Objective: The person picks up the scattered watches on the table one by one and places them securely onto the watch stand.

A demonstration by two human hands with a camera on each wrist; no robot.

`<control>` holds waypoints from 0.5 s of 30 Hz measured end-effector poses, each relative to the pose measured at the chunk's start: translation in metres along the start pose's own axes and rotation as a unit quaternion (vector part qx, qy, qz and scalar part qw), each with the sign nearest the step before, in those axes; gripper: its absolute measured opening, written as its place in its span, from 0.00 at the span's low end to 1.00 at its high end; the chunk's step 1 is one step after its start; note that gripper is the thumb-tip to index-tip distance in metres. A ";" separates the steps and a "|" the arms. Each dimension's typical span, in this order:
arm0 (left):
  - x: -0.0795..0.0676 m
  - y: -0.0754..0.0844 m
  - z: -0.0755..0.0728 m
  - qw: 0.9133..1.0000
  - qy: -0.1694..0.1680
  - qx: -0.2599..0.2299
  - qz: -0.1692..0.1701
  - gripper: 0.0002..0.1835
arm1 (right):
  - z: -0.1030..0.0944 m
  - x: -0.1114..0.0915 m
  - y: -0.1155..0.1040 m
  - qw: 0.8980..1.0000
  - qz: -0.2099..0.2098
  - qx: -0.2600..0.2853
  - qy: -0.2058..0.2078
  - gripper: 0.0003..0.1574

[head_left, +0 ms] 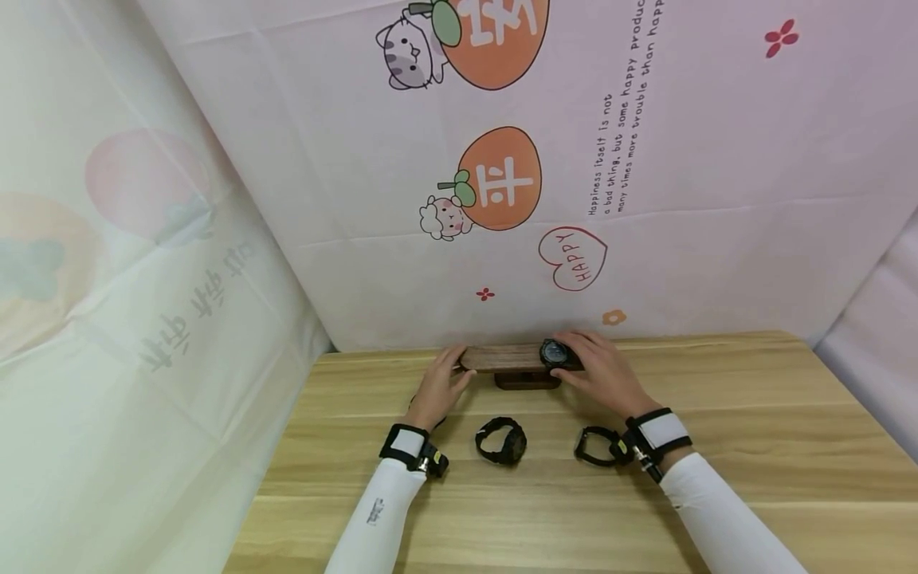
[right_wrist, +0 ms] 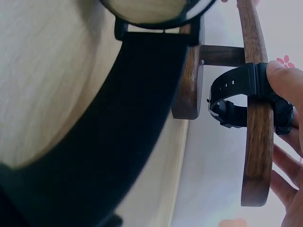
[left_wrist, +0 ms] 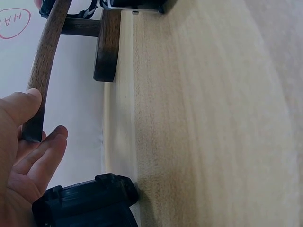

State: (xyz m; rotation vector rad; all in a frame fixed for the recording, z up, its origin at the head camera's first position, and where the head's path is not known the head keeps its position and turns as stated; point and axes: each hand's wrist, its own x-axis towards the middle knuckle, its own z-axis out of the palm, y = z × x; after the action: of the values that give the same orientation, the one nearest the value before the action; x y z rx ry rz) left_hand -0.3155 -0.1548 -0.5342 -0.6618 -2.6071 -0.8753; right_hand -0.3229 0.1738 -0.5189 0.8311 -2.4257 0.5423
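A wooden watch stand (head_left: 502, 359) with a horizontal bar on a short post and foot stands at the table's back edge. My left hand (head_left: 436, 391) holds the bar's left end, thumb on the near side and fingers behind, as the left wrist view shows. Toward the bar's right end, a black watch (head_left: 554, 352) is looped around it, dial up in the head view. My right hand (head_left: 598, 375) grips this watch, with the thumb on its strap (right_wrist: 236, 82) in the right wrist view. Part of the strap hangs below the bar.
On the wooden table (head_left: 531, 518) in front of the stand lie a black round watch (head_left: 512, 445) and, near my right wrist, another black watch (head_left: 579, 443) with its band looped. A dark strap shows partly behind my left wrist. A printed cloth (head_left: 402, 279) hangs close behind the stand.
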 end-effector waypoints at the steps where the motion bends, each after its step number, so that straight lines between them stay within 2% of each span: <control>1: 0.000 0.000 0.000 1.000 0.000 -0.002 0.000 0.30 | 0.000 0.001 -0.001 1.000 0.000 0.000 0.000 0.42; 8: 0.001 -0.001 0.001 1.000 -0.004 0.000 -0.009 0.30 | 0.003 0.003 -0.005 1.000 -0.003 0.002 0.003 0.42; 15: 0.001 0.000 0.000 1.000 -0.005 -0.019 -0.015 0.30 | 0.006 0.004 -0.006 1.000 -0.007 0.005 0.007 0.42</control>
State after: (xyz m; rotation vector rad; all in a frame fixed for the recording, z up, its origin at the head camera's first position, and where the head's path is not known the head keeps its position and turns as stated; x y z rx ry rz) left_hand -0.3158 -0.1542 -0.5337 -0.6411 -2.6208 -0.9362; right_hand -0.3235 0.1647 -0.5198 0.8450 -2.4057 0.5535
